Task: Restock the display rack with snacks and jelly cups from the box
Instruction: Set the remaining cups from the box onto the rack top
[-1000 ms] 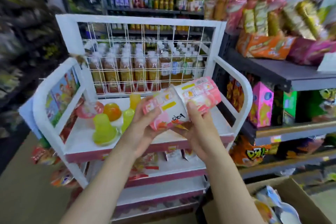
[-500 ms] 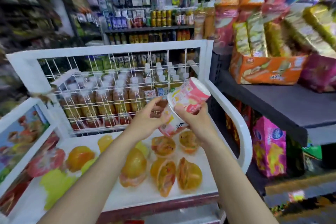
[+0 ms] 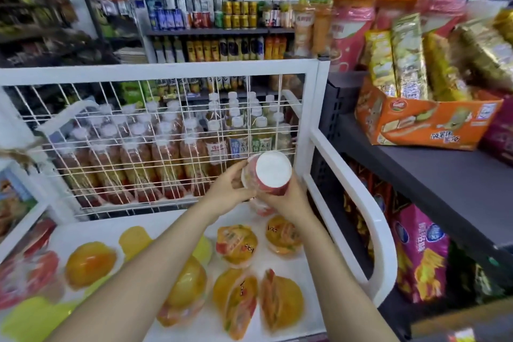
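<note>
While both hands meet right of the frame's centre, the scene reads so:

Held thing: a pink and white cup stack point(image 3: 270, 175), its round white end facing the camera, lifted above the back right corner of the white shelf point(image 3: 177, 221).
Left hand point(image 3: 229, 189): curled round the stack's left side, fingers wrapped on the pink wall, thumb on top.
Right hand point(image 3: 290, 200): cupped under and round the stack's right side, fingers closed against it.
Grip: 2 hands clasping the 1 stack between them, neither slack.
Shelf contents: orange jelly cups point(image 3: 236, 247) lie in the lower middle of the frame; yellow-green ones point(image 3: 30, 316) at lower left.
Rack back: a white wire grid point(image 3: 144, 136), just behind the stack; bottled drinks point(image 3: 166, 164) stand beyond it.
Right of frame: an orange carton point(image 3: 424, 125) of snack packs on a dark shelf point(image 3: 433, 175).
</note>
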Motion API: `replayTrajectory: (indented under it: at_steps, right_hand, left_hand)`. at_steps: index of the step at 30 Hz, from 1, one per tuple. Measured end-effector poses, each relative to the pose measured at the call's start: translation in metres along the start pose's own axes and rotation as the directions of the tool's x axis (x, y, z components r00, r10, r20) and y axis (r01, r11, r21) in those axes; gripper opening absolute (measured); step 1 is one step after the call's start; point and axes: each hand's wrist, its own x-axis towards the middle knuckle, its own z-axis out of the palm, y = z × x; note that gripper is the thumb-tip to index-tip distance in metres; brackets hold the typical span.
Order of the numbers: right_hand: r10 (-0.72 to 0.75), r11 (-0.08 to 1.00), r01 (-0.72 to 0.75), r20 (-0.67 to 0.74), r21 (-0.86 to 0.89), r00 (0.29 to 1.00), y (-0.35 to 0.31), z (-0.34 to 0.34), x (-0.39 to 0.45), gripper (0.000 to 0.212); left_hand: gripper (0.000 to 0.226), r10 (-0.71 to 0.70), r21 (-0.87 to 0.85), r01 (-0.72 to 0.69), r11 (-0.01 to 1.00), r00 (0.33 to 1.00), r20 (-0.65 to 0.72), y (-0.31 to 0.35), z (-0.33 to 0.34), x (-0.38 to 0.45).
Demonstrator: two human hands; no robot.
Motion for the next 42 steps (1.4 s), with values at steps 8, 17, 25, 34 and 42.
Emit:
replayTrajectory:
  at_steps: [8, 17, 25, 34, 42]
  right_hand:
    - [0.056, 0.996, -0.054, 0.013, -0.077, 0.998, 0.018, 0.000, -0.013, 0.087]
    - [0.011, 0.993, -0.017, -0.048, -0.117, 0.999, 0.005, -0.010, -0.049, 0.082]
    - [-0.282, 0.941, 0.263, -0.064, -0.214, 0.957, -0.043, -0.058, -0.210, 0.041]
    - [-0.016, 0.713, 0.017, 0.008, -0.701, 1.000, 0.069, -0.103, -0.426, 0.041]
    - [0.205, 0.673, -0.223, -0.112, -0.705, 0.972, 0.147, -0.177, -0.536, 0.038]
  left_hand:
    - [0.065, -0.085, 0.111, 0.078, 0.991, 0.995, 0.057, -0.004, 0.002, -0.002]
    - [0.056, 0.003, 0.321, 0.017, 0.947, 0.998, -0.060, 0.017, 0.014, -0.055]
    - [0.035, 0.487, 0.520, -0.343, 0.782, 0.858, -0.167, 0.014, 0.048, -0.183]
    - [0.041, 0.287, 0.568, -0.302, 0.766, 0.951, 0.118, -0.109, 0.176, -0.348]
    - [0.069, 0.014, 0.563, -0.234, 0.792, 0.930, 0.367, -0.152, 0.297, -0.412]
